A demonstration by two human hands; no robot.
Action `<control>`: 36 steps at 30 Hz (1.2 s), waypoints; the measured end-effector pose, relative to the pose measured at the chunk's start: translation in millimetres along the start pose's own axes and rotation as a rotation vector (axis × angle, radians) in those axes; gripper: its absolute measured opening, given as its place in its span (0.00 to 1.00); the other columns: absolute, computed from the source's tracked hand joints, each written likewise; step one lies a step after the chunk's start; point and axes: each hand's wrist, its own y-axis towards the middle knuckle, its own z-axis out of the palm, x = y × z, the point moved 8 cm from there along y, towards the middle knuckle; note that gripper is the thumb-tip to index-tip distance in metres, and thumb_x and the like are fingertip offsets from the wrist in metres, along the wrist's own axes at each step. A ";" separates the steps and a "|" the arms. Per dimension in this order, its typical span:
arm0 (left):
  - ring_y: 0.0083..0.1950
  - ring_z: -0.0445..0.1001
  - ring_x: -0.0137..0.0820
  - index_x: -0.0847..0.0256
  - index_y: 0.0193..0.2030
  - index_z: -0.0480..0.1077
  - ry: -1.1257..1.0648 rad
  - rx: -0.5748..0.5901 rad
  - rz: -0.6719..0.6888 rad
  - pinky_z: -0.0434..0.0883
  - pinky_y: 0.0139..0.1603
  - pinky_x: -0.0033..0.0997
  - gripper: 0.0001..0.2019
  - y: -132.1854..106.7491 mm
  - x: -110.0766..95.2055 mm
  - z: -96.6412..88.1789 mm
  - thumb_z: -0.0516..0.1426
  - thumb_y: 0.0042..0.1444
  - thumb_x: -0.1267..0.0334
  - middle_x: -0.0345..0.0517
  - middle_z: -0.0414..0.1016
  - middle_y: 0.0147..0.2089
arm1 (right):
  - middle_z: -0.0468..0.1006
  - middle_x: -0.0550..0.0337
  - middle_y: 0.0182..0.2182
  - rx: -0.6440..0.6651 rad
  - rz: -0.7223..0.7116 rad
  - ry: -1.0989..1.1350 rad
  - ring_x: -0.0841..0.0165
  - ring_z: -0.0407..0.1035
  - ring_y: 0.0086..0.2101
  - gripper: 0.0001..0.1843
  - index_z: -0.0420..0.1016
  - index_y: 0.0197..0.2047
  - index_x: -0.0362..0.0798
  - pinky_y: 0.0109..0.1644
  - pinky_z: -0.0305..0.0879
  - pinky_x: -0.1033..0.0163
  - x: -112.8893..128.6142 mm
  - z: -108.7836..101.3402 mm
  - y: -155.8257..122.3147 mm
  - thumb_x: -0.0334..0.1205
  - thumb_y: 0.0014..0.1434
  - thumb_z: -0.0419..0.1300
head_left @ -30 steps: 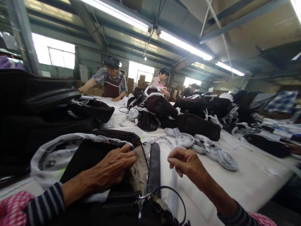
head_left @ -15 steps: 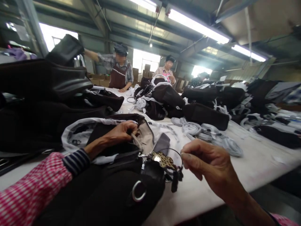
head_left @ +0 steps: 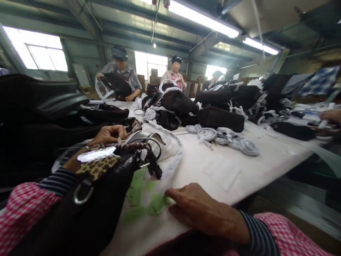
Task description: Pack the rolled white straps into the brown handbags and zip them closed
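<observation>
A black handbag (head_left: 87, 209) lies tilted on the table before me, its zipped top partly open and a silver ring on its side. My left hand (head_left: 112, 134) is closed on the bag's edge near the opening. Over the bag's end hangs a leopard-print charm (head_left: 99, 167) with a shiny patch and a dark braided cord (head_left: 153, 163). Green paper slips (head_left: 137, 190) lie on the table beside the bag. My right hand (head_left: 197, 206) is low over the table, fingers drawn together at the edge of one green slip (head_left: 157, 204); its thumb is hidden.
Wrapped coiled straps (head_left: 207, 134) and a heap of black bags (head_left: 178, 103) fill the table's middle. More dark bags (head_left: 39, 99) are piled at my left. A white sheet (head_left: 222, 172) lies right of centre. Co-workers stand across the table; another person's hand (head_left: 330, 117) shows at far right.
My right hand has let go of the thin black loop and moved down to the green slips. The bag and charm have shifted left, uncovering the slips. A co-worker's lifted bag has come down.
</observation>
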 end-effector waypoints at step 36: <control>0.44 0.63 0.36 0.55 0.41 0.69 0.802 0.428 0.269 0.62 0.42 0.33 0.14 -25.6 -17.7 126.0 0.51 0.58 0.79 0.40 0.72 0.40 | 0.68 0.67 0.15 -0.182 0.180 0.858 0.77 0.58 0.18 0.11 0.70 0.21 0.45 0.21 0.49 0.70 -93.7 -47.3 141.9 0.37 0.54 0.62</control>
